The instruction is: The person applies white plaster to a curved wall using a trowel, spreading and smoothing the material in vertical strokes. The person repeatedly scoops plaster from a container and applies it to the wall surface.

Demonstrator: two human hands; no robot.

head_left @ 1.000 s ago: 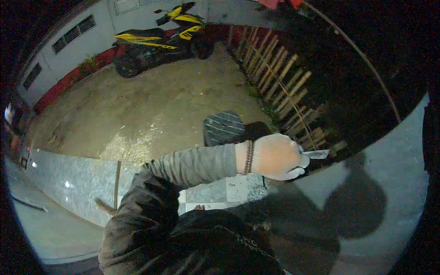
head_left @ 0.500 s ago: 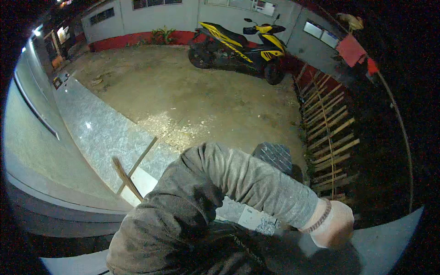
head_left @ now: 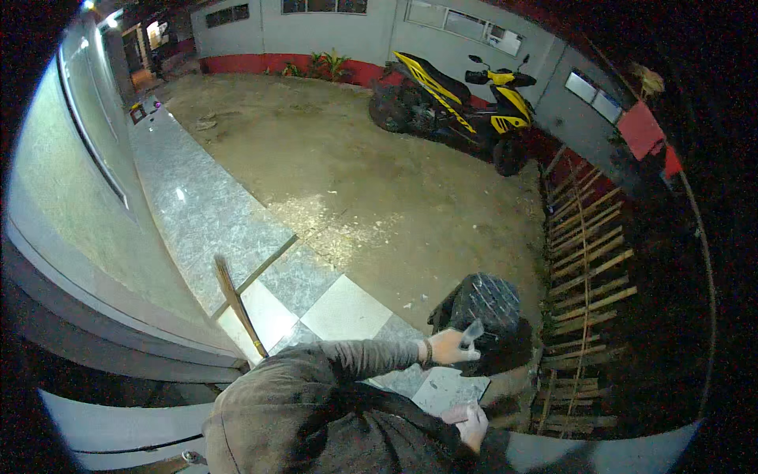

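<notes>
My left hand [head_left: 447, 347], with a beaded bracelet at its wrist, reaches across to the right. Its fingers are closed on a small translucent piece [head_left: 472, 332], whose kind I cannot make out. Just beyond the hand stands a dark container [head_left: 491, 297] with a shiny, black plastic-like top. Lower down, my right hand [head_left: 471, 425] is in front of my body over the pale floor tiles [head_left: 446, 389]. Its fingers are bent together, and anything between them is too small to tell.
A stick broom [head_left: 237, 304] leans at the left over the tiled walkway [head_left: 205, 205]. Bamboo fencing [head_left: 584, 284] runs along the right. A yellow and black motor scooter [head_left: 466, 103] is parked on the dirt ground [head_left: 316, 158] near the far wall.
My left hand has swung from the lower right back toward the dark container, now with the translucent piece showing. My right hand has come into view. The head view has shifted.
</notes>
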